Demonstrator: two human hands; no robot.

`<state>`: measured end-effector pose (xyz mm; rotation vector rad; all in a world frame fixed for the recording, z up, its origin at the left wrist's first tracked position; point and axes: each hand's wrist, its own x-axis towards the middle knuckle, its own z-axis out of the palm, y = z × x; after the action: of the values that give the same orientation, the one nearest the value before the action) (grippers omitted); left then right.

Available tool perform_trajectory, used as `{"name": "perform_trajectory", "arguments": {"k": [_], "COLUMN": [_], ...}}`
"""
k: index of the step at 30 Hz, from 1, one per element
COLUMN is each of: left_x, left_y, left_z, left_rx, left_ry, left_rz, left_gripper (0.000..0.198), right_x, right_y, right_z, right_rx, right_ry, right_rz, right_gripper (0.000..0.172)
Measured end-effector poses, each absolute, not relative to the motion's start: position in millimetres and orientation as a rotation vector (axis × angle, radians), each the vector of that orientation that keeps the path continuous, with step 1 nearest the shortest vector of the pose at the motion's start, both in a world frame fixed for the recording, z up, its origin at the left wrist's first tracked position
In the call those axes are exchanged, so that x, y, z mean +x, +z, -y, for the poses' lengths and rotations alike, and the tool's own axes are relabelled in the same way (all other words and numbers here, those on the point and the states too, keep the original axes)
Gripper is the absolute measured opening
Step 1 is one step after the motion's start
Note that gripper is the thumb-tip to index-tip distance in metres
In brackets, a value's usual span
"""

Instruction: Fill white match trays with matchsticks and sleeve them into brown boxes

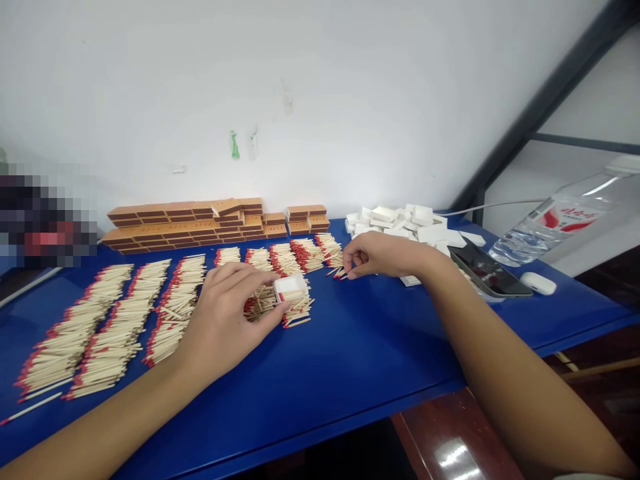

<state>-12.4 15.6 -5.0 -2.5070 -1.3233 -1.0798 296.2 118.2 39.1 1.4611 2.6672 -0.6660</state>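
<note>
My left hand (225, 313) lies over a heap of red-tipped matches (270, 301) on the blue table (360, 353), its thumb and fingers closed on a small white inner box (291, 288). My right hand (385, 257) reaches to the far end of the match rows and pinches a few loose matches (339, 273) against the table. Long rows of matches (100, 327) stretch to the left of my left hand.
Stacked brown matchbox sleeves (200, 223) line the wall. A pile of white inner boxes (405, 223) sits behind my right hand. A phone (487, 272), a white earbud case (537, 283) and a lying water bottle (560, 223) are at the right.
</note>
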Motion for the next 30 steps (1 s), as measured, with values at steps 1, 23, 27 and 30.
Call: {"name": "perform_trajectory", "arguments": {"k": [1, 23, 27, 30], "left_x": [-12, -12, -12, -12], "left_y": [-5, -6, -6, -6], "left_z": [-16, -16, -15, -15], "left_rx": [-2.506, -2.509, -2.508, -2.505], "left_ry": [-1.082, -1.087, -1.094, -1.098], "left_rz": [1.324, 1.298, 1.289, 1.289], "left_gripper": [0.024, 0.027, 0.027, 0.026], "right_x": [297, 288, 289, 289], "right_y": [38, 49, 47, 45], "right_z": [-119, -104, -105, -106], "right_rx": [1.475, 1.432, 1.425, 1.415], "right_ry": [-0.663, -0.655, -0.658, -0.695], "right_rz": [-2.679, -2.648, -2.623, -2.611], "right_gripper": [0.009, 0.018, 0.016, 0.016]}}
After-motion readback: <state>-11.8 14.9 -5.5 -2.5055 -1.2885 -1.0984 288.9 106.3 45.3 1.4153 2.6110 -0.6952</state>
